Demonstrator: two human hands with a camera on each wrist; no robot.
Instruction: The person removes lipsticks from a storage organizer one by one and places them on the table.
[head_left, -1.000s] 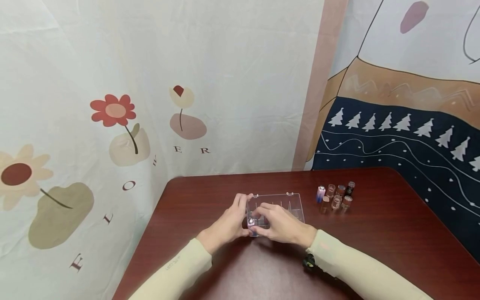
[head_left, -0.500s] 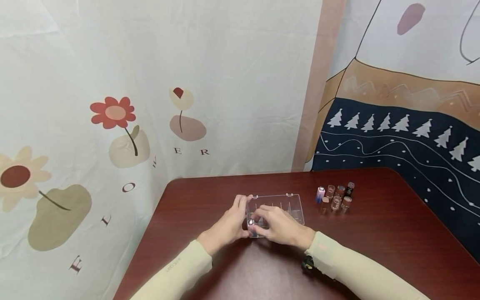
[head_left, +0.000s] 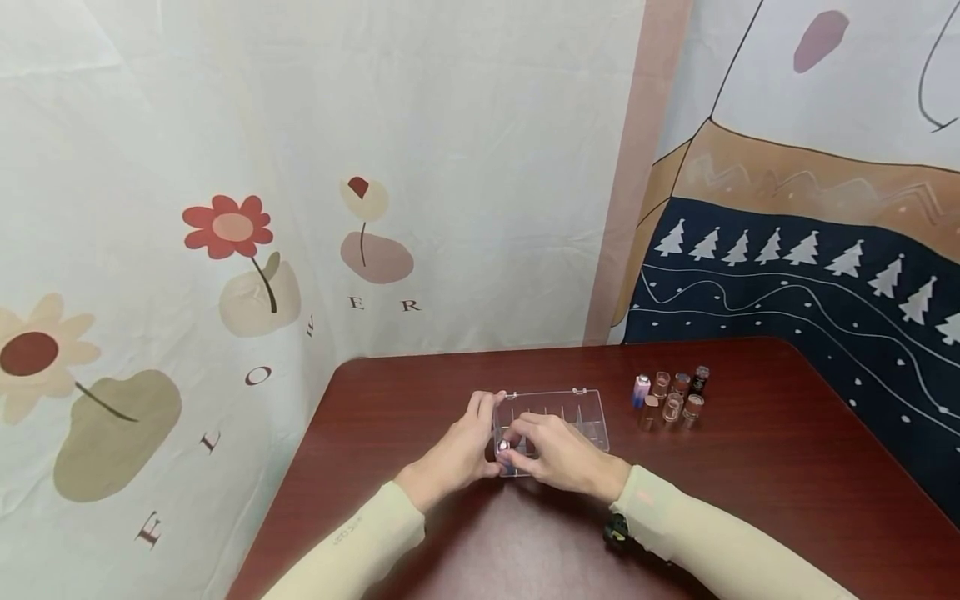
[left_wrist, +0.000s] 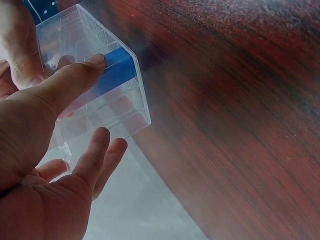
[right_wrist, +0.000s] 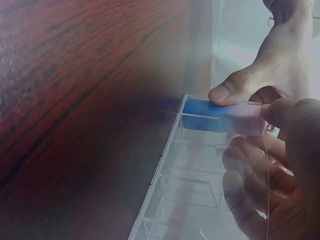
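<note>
A clear plastic organizer [head_left: 592,429] with several compartments stands on the table in the head view. My left hand [head_left: 465,437] grips its left end, thumb on the near wall and fingers toward the far side. Inside the near-left compartment is a blue-and-pink lipstick tube [right_wrist: 202,112], its blue end toward the table. My right hand [head_left: 558,450] reaches over the organizer and holds the tube's pink upper end. In the left wrist view the left thumb [left_wrist: 85,70] lies across the wall beside the blue part. The right fingertips are partly hidden behind the clear walls.
To the right of the organizer stand several small tubes: another pink-and-blue tube [head_left: 640,392], a black one [head_left: 699,382] and clear-topped ones such as this tube [head_left: 672,407]. The dark red table [head_left: 420,392] meets a printed cloth wall [head_left: 480,208] at the back.
The view has shifted slightly. Both hands stay almost where they were, and the lipstick tube sits at about the same spot in the organizer.
</note>
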